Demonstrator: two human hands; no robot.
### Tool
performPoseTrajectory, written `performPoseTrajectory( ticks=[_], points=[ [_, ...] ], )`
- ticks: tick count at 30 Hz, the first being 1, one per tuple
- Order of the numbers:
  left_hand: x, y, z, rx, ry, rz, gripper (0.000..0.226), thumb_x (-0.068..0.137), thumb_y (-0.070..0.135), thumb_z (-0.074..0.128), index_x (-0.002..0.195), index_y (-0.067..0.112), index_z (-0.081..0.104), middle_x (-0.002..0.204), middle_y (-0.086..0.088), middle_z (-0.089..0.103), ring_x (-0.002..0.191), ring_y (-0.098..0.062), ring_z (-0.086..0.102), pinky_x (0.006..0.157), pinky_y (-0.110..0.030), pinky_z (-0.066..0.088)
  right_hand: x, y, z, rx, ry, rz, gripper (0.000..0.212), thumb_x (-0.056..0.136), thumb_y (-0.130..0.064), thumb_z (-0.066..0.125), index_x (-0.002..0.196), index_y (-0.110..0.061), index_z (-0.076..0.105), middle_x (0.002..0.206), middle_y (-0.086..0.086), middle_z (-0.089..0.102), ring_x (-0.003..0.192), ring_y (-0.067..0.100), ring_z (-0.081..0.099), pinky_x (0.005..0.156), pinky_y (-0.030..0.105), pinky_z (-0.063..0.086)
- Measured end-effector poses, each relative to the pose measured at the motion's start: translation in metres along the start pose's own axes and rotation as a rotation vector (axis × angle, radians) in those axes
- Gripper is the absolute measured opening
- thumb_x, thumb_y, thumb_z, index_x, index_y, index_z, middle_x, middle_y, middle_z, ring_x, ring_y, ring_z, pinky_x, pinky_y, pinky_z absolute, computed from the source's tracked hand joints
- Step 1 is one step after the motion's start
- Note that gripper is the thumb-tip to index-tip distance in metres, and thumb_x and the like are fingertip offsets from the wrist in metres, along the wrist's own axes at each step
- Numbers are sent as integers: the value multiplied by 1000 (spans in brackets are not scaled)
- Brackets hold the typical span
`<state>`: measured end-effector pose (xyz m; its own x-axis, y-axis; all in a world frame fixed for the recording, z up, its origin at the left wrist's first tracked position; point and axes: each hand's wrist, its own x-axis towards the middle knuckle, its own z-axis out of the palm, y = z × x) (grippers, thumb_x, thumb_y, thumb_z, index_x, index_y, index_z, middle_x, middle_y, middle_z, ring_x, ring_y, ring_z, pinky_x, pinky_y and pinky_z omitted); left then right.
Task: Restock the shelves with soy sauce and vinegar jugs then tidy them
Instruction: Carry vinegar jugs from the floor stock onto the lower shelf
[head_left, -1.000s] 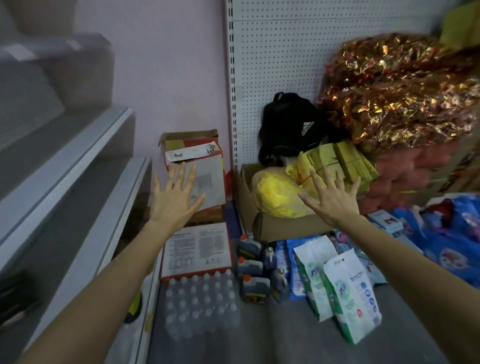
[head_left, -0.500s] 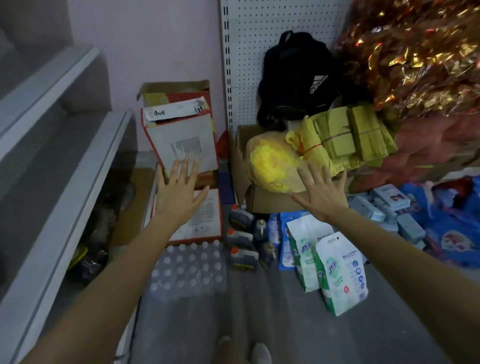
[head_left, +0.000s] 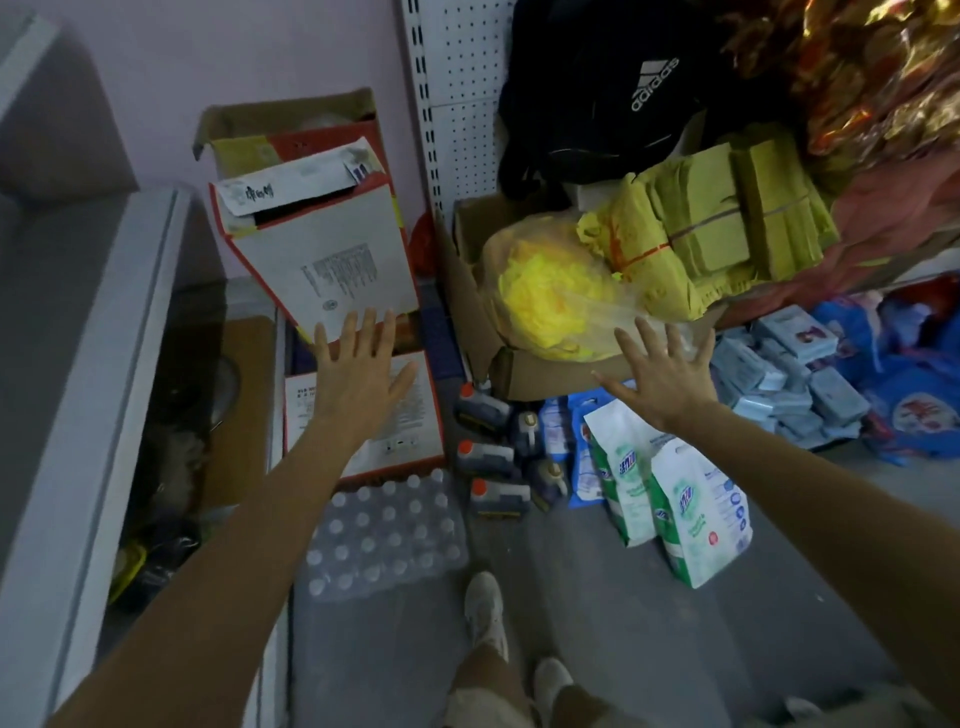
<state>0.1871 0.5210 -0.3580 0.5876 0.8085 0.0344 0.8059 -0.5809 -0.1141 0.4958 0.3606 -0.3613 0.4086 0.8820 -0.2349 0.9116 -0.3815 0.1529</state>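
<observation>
On the floor (head_left: 571, 597), between a carton (head_left: 413, 439) and pouches (head_left: 696, 514), dark orange-capped jugs (head_left: 485, 457) stand in a row; left hand (head_left: 358, 376) and right hand (head_left: 667, 376) hover spread and empty. Likely heavy, rigid, smooth: grip near the neck

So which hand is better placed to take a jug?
Probably left: the left hand is open and nearer the orange-capped jugs; small bottles stand between them and the right hand.
</observation>
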Motion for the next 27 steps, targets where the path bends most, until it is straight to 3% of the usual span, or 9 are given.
performPoseTrajectory(
  ticks=[3,7,11,15,19,24,27],
  points=[
    [20,-8,18,15,-52,39,66,99,48,37,149,7,25,153,-18,30,141,-37,26,111,-62,14,17,-8,7,36,-27,44,83,83,-74,8,151,-26,5,160,2,1,145,34,4,108,69,2],
    [37,-11,47,3,-85,48,68,98,47,34,151,9,16,156,-16,24,144,-34,20,112,-60,6,30,-11,35,34,-106,88,96,74,-82,-9,151,-26,3,160,1,1,145,32,4,107,68,3],
    [44,-8,85,-47,-219,51,67,100,48,27,153,13,3,160,-11,4,148,-28,3,114,-53,-7,37,-8,70,23,-209,112,82,84,-74,8,151,-27,1,160,1,-4,146,31,1,108,67,3],
    [48,-4,133,-94,-252,72,64,100,42,38,150,8,20,156,-16,22,145,-34,18,113,-60,1,52,-12,104,-13,-253,108,77,89,-70,13,151,-26,4,160,1,3,146,32,3,108,67,4],
    [48,10,181,-141,-311,73,67,93,47,29,142,2,40,141,-21,48,129,-43,44,104,-67,22,81,-20,144,-16,-327,70,76,89,-69,14,151,-27,1,160,1,-1,146,32,2,108,67,7],
    [43,33,247,-148,-407,48,74,96,54,16,138,1,46,135,-22,53,125,-41,49,103,-64,27,110,-34,209,-7,-347,37,78,87,-71,13,151,-28,-1,160,0,-1,146,32,2,108,67,7],
    [36,49,286,-148,-472,65,69,93,51,24,133,1,52,131,-21,57,120,-41,54,100,-65,33,117,-46,257,35,-371,57,81,86,-74,10,151,-28,-4,159,-2,-1,145,31,4,107,67,7]
  ],
)
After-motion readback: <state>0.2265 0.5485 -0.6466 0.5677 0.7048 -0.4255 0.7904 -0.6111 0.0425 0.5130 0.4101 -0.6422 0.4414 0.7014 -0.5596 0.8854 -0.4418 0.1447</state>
